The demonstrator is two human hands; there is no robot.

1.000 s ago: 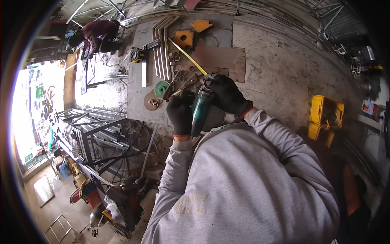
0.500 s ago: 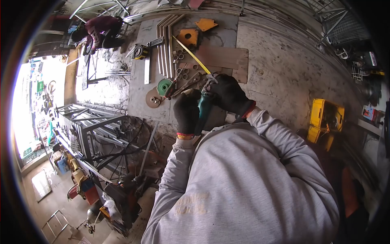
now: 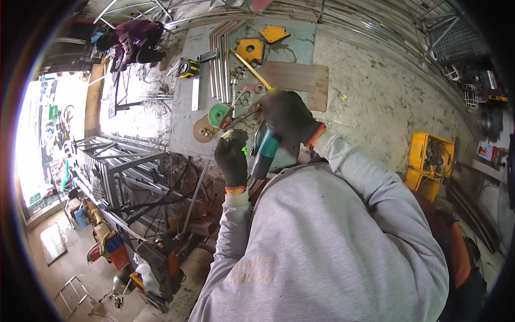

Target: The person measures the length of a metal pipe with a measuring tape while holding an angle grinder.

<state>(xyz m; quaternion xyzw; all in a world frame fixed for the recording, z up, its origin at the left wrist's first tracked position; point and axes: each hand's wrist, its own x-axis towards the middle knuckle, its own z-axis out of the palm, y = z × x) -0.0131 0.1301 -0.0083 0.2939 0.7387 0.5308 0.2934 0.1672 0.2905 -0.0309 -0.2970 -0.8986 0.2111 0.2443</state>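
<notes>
My right hand (image 3: 291, 119), in a black glove with an orange cuff, is wrapped round the head of a teal and black angle grinder (image 3: 269, 145). The grinder's body points down toward my shirt. Just left of it is my left hand (image 3: 232, 161), also gloved, its fingers curled with something pale at the tips; I cannot tell what it is. A bright green bit shows beside that hand. Beyond the left hand lie a green disc (image 3: 217, 114) and a brown disc (image 3: 202, 131). Red-handled pliers (image 3: 227, 117) and metal rings (image 3: 244, 99) are close by.
Metal tubes (image 3: 219, 75), yellow magnet holders (image 3: 250, 51), a tape measure (image 3: 188, 68) and a brown plate (image 3: 292, 78) lie on the work surface. A person (image 3: 140, 42) crouches far left. Steel frames (image 3: 126, 162) stand left, a yellow crate (image 3: 417, 151) right.
My left hand has come away from the grinder, moving left and slightly down. My right hand still holds the grinder, whose body has tilted and shows more plainly.
</notes>
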